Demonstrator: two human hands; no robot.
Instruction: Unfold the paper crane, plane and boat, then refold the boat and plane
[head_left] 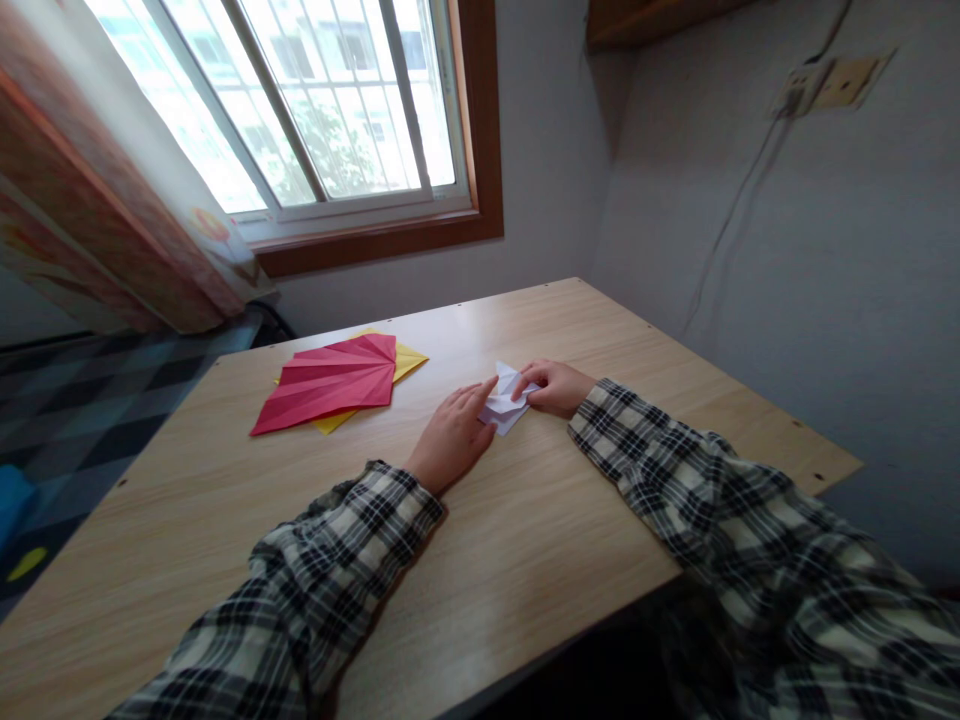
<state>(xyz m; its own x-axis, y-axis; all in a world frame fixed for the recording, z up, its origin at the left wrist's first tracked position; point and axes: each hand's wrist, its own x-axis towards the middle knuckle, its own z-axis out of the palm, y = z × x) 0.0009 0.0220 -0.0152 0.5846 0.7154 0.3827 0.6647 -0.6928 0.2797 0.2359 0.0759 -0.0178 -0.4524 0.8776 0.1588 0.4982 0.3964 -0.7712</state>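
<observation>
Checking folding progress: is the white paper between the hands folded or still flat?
Folded: the white paper shows creases and raised flaps, held between left hand and right hand.

A: State the position of the folded paper (507,402).
B: It lies on the tabletop (570,540), near the middle, closer to the far edge than the near edge.
A: Position of the hands?
B: The left hand (452,438) rests on the paper's left side; the right hand (553,387) touches its right side.
A: Other items on the tabletop?
B: A creased sheet (334,384) lies left of the folded paper, towards the far left corner, on top of a second sheet (409,361). Both are well apart from the hands.
</observation>
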